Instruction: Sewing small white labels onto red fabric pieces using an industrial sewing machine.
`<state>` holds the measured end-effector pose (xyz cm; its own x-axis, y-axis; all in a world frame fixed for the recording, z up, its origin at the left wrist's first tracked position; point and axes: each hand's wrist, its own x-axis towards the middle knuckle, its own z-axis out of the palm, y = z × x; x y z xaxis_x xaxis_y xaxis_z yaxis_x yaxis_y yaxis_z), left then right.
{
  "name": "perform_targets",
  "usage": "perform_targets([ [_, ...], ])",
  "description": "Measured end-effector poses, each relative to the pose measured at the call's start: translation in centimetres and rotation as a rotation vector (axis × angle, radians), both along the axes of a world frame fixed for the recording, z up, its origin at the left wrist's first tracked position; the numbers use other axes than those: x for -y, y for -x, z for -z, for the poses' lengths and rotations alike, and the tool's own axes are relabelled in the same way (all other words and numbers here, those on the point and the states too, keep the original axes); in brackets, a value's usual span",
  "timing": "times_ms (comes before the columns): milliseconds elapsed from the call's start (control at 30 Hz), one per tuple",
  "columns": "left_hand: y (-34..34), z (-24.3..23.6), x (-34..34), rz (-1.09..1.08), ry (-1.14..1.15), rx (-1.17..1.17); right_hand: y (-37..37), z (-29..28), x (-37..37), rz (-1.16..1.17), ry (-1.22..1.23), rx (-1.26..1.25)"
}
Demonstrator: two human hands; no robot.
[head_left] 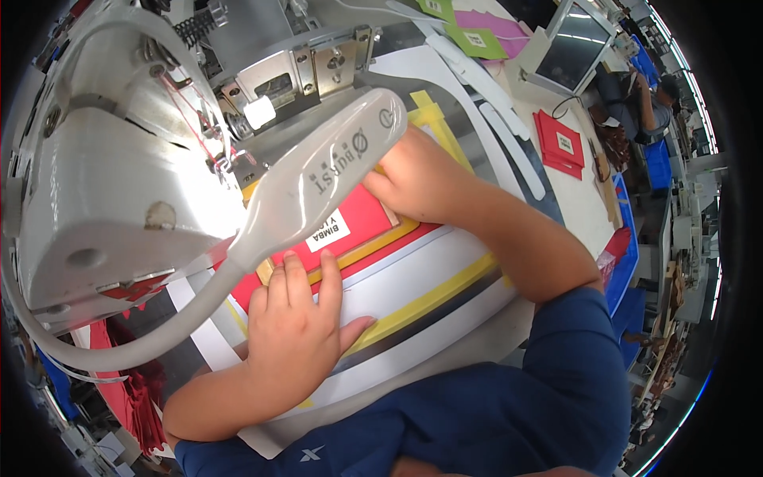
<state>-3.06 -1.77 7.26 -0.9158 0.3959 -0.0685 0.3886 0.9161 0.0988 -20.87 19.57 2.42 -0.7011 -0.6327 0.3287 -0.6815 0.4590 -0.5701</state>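
My left hand lies flat, fingers together, on a white plate with yellow and red borders on the machine bed. A red flat piece with a white label sits on that plate, and my left fingertips touch its near edge. My right hand presses down on the far side of the red piece, partly hidden behind a white gooseneck lamp. Neither hand grips anything. The grey sewing machine head, threaded with red thread, stands at the left.
Long white strips and a stack of red pieces lie on the table to the right. Green and pink cards and a monitor stand at the back. Another person sits at far right. Blue bins line the edge.
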Motion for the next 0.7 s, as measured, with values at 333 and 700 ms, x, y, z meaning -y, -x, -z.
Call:
perform_targets([
  [333,0.2,0.1,-0.2,-0.013,0.003,-0.022,0.2,-2.5,0.4,0.106,0.077,0.624],
  [700,2.2,-1.5,0.0,-0.029,-0.036,0.085,0.4,-1.7,0.8,0.214,-0.076,0.362],
])
